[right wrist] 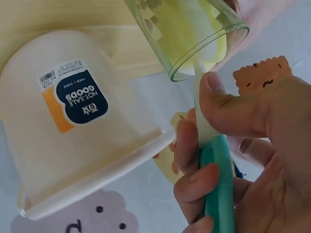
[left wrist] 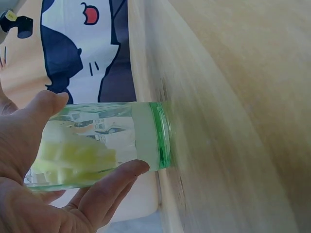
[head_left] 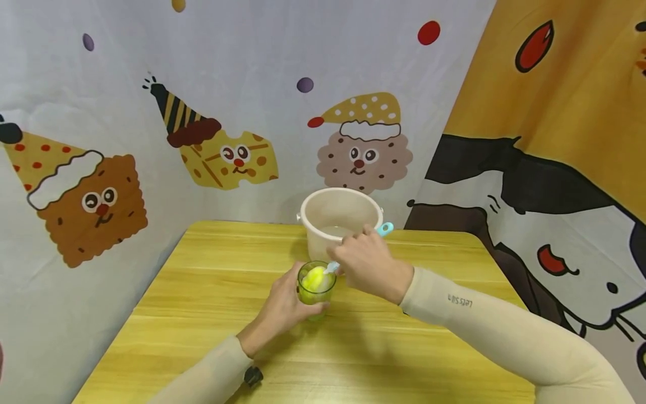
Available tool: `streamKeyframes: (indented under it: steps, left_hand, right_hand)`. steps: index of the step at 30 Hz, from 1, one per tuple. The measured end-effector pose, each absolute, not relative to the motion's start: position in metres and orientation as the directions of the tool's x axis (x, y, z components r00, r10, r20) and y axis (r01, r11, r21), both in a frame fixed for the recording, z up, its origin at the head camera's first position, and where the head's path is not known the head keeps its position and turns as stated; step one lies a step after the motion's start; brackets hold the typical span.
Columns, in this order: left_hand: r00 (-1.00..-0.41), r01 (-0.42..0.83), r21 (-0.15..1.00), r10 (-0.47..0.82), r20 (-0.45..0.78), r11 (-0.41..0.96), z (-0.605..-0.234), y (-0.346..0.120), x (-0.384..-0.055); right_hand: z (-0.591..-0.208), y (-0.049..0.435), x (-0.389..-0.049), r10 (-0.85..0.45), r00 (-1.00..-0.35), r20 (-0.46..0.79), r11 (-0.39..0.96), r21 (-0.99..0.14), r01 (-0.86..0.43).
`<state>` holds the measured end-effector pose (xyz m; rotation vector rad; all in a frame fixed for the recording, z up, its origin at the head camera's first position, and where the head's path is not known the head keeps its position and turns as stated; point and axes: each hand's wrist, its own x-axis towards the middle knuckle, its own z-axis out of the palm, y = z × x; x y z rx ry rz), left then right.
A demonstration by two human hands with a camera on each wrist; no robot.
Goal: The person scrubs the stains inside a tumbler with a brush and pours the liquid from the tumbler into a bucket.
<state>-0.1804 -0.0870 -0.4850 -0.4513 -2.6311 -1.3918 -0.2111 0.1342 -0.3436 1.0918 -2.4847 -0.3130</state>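
Observation:
My left hand [head_left: 282,306] grips a clear green drinking glass [head_left: 309,300] from the side, thumb on the near side. In the left wrist view the glass [left wrist: 114,128] stands with its thick base against the tabletop. A cup brush's yellow-and-white sponge head [head_left: 315,279] is inside the glass. My right hand [head_left: 370,264] holds the brush's handle [right wrist: 218,167], white near the head and teal further up. Its teal end [head_left: 386,229] sticks out above the fist. In the right wrist view the thumb of my right hand [right wrist: 277,131] lies along the white part of the handle, close to the glass rim.
A cream plastic bucket [head_left: 315,244] stands just behind the glass, near the table's back edge; it bears a label [right wrist: 80,102]. The wood-grain table [head_left: 202,314] extends around both hands. A cartoon-printed curtain [head_left: 242,62] hangs behind it.

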Motion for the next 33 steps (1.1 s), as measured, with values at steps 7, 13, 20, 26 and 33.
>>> streamKeyframes:
  steps: [7,13,20,26,33]
  left_hand:
    - [-0.947,0.322,0.784,0.201,0.252,0.531,-0.485,-0.089,-0.181]
    - [-0.944,0.329,0.767,0.207,0.257,0.551,-0.484,-0.090,-0.181]
    - [-0.945,0.326,0.767,0.202,0.255,0.553,-0.485,-0.088,-0.181]
    - [-0.937,0.348,0.746,0.216,0.273,0.567,-0.486,-0.089,-0.181]
    - [-0.928,0.372,0.734,0.226,0.295,0.569,-0.489,-0.089,-0.182]
  right_hand:
    - [-0.341,0.128,-0.201,-0.776,-0.568,0.275,0.622,0.485,-0.615]
    - [-0.340,0.121,-0.195,-0.822,-0.492,0.286,0.552,0.613,-0.565]
    - [-0.340,0.115,-0.192,-0.847,-0.415,0.333,0.520,0.682,-0.515]
    - [-0.336,0.103,-0.188,-0.852,-0.427,0.303,0.499,0.714,-0.490]
    - [-0.334,0.088,-0.183,-0.848,-0.484,0.217,0.443,0.791,-0.421]
